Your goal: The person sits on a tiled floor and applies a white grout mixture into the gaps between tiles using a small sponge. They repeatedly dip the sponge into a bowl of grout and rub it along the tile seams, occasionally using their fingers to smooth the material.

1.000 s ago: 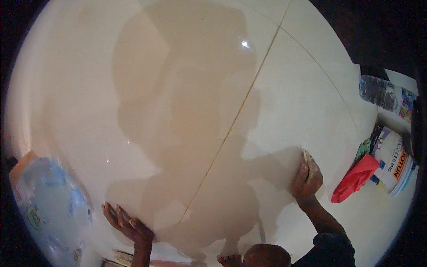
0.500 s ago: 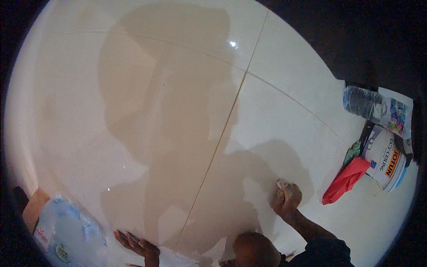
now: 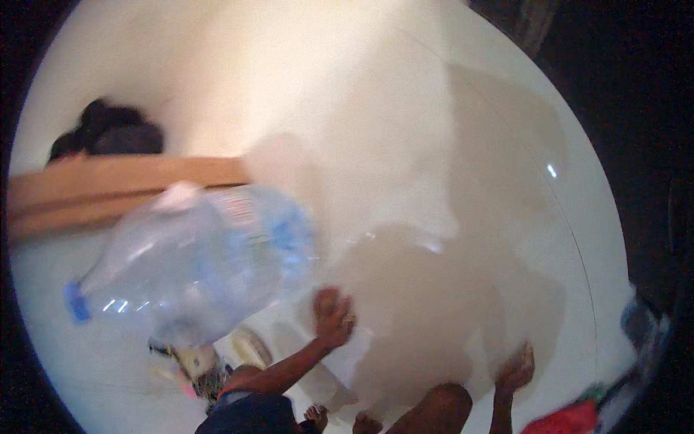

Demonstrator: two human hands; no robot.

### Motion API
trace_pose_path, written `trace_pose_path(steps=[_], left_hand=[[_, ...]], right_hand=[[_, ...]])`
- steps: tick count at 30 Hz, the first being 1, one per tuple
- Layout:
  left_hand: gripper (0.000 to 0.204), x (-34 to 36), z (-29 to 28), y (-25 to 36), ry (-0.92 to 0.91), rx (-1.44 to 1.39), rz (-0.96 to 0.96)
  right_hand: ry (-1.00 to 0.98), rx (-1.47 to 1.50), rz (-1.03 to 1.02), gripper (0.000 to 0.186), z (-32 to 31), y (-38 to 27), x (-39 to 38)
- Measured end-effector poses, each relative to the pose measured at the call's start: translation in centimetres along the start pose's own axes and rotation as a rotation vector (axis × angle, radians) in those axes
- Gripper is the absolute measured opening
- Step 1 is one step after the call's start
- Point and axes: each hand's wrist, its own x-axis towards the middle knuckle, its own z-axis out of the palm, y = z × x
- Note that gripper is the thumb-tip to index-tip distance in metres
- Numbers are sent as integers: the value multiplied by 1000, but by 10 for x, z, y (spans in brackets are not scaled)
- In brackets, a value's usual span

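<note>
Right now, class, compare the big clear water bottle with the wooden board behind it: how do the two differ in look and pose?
The water bottle is see-through with a blue cap; the wooden board is solid tan. The water bottle is rounded and bulky and lies tilted, cap toward the lower left; the wooden board is long and flat and runs nearly level. The left hand is near the water bottle, farther from the wooden board. Both sit on the pale floor.

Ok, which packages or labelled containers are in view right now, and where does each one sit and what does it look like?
Big clear plastic water bottle: lying on its side on the floor, left of centre, with a blue cap at lower left and a pale band label with blue and red patches.
Brown cardboard piece: long flat strip behind the bottle, far left.
The left hand is flat on the floor beside the bottle.
No signs or screens show.
</note>
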Motion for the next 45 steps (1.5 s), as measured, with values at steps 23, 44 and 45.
trace_pose_path(steps=[23,44,45], left_hand=[[53,-51,-50,-44,-115,-139,224],[35,-448,-119,-240,560,-716,-1011],[34,-455,-103,-251,628,-671,-976]], right_hand=[[58,-513,33,41,-8,-9,8],[-599,-117,-1342,40,-99,-539,-234],[-580,-52,-1386,40,-90,-564,-252]])
